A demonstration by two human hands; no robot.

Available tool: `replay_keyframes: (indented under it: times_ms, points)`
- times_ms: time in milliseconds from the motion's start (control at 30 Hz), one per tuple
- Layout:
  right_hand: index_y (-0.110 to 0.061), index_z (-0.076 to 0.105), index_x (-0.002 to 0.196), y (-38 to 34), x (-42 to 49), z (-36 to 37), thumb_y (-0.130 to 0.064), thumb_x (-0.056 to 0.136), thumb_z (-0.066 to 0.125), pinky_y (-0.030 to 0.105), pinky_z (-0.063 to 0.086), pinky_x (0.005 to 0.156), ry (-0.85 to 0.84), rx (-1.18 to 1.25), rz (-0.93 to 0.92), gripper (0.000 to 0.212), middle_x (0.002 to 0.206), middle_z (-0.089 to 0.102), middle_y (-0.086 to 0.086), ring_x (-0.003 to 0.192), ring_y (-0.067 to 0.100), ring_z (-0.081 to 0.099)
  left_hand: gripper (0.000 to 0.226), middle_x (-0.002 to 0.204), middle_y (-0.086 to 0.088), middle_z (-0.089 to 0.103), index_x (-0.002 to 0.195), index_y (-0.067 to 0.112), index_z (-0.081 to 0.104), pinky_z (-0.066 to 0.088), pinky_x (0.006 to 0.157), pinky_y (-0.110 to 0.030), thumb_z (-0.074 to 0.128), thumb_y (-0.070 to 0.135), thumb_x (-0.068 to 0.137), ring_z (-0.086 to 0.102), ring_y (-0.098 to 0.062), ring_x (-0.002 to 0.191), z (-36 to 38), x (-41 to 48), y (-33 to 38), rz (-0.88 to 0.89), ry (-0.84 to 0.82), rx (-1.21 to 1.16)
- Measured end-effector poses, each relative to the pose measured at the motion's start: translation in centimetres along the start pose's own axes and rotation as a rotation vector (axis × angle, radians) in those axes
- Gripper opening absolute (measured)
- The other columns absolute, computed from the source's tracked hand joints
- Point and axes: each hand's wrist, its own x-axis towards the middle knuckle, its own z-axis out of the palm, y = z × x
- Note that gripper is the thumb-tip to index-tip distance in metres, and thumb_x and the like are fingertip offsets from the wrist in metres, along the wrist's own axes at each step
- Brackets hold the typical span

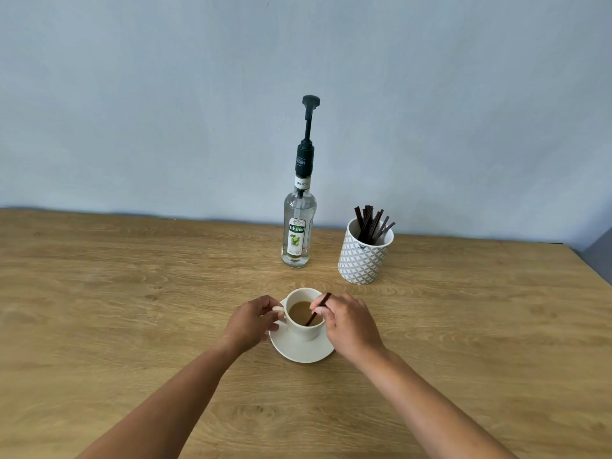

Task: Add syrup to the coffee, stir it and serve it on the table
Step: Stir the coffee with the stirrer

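A white cup [303,331] of light brown coffee [299,309] stands on a white saucer [306,352] in the middle of the wooden table [132,293]. My left hand [253,321] pinches the cup's handle from the left. My right hand [347,321] holds a dark brown stir stick [318,309] that slants down into the coffee. Behind the cup stands a clear syrup bottle [299,226] with a tall dark green pump [309,127]; neither hand touches it.
A white patterned pot [362,260] with several dark stir sticks [371,223] stands to the right of the bottle. A pale blue wall [132,111] runs along the table's back edge. The table's right edge slants at the far right.
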Motion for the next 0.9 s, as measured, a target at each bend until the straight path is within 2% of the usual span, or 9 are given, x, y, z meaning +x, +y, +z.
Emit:
replay_keyframes:
  times_ms: [100, 267, 367, 467, 600, 733, 900]
  points:
    - [-0.03, 0.068, 0.102, -0.5, 0.2, 0.7, -0.018, 0.094, 0.057, 0.031, 0.039, 0.088, -0.021, 0.026, 0.003, 0.018, 0.102, 0.069, -0.006, 0.097, 0.014, 0.058, 0.006, 0.084, 0.004, 0.075, 0.091, 0.021, 0.071, 0.054, 0.056, -0.026, 0.066, 0.018, 0.091, 0.075, -0.017, 0.081, 0.0, 0.1, 0.1, -0.008, -0.004, -0.013]
    - [-0.027, 0.068, 0.105, -0.4, 0.7, 0.6, -0.017, 0.094, 0.057, 0.033, 0.039, 0.085, 0.012, -0.048, 0.026, 0.019, 0.095, 0.07, -0.002, 0.092, 0.018, 0.057, 0.005, 0.085, 0.005, 0.075, 0.091, 0.02, 0.071, 0.055, 0.059, -0.027, 0.067, 0.018, 0.09, 0.075, -0.015, 0.079, 0.0, 0.1, -0.1, -0.009, -0.009, -0.011]
    - [-0.026, 0.067, 0.104, 0.1, 0.6, 0.1, -0.015, 0.093, 0.056, 0.033, 0.038, 0.083, 0.02, -0.105, 0.028, 0.019, 0.092, 0.07, -0.006, 0.091, 0.018, 0.057, 0.004, 0.086, 0.007, 0.076, 0.091, 0.021, 0.071, 0.055, 0.06, -0.025, 0.068, 0.019, 0.09, 0.074, -0.01, 0.075, 0.0, 0.2, -0.1, -0.005, -0.012, -0.01]
    - [-0.026, 0.066, 0.101, 0.3, 0.2, -0.2, -0.011, 0.091, 0.058, 0.033, 0.038, 0.082, 0.02, -0.087, 0.012, 0.019, 0.09, 0.07, -0.01, 0.089, 0.016, 0.058, 0.004, 0.082, 0.007, 0.075, 0.092, 0.02, 0.071, 0.055, 0.061, -0.029, 0.068, 0.018, 0.09, 0.073, -0.011, 0.073, 0.0, 0.3, -0.3, 0.002, -0.013, -0.015]
    - [-0.028, 0.066, 0.101, 0.0, 0.2, 0.3, -0.013, 0.092, 0.058, 0.03, 0.037, 0.087, 0.001, -0.018, -0.005, 0.019, 0.097, 0.07, -0.011, 0.095, 0.011, 0.058, 0.005, 0.078, 0.009, 0.074, 0.09, 0.023, 0.072, 0.055, 0.057, -0.028, 0.069, 0.019, 0.089, 0.073, -0.009, 0.072, -0.1, 0.4, -0.5, 0.0, -0.018, -0.011]
    - [-0.031, 0.067, 0.102, -0.3, 0.7, 0.9, -0.019, 0.094, 0.057, 0.033, 0.039, 0.09, 0.0, 0.023, 0.03, 0.017, 0.098, 0.07, -0.005, 0.094, 0.014, 0.059, 0.006, 0.078, 0.009, 0.074, 0.088, 0.025, 0.072, 0.054, 0.059, -0.026, 0.069, 0.019, 0.089, 0.073, -0.007, 0.07, -0.2, 0.5, -0.5, 0.002, -0.024, 0.0]
    - [-0.028, 0.067, 0.103, -0.2, 1.1, 0.5, -0.018, 0.094, 0.056, 0.037, 0.04, 0.085, 0.026, -0.046, 0.054, 0.017, 0.094, 0.07, -0.003, 0.092, 0.018, 0.059, 0.005, 0.082, 0.008, 0.075, 0.09, 0.024, 0.071, 0.056, 0.059, -0.027, 0.069, 0.02, 0.089, 0.074, -0.008, 0.073, -0.1, 0.5, -0.5, 0.002, -0.02, 0.014]
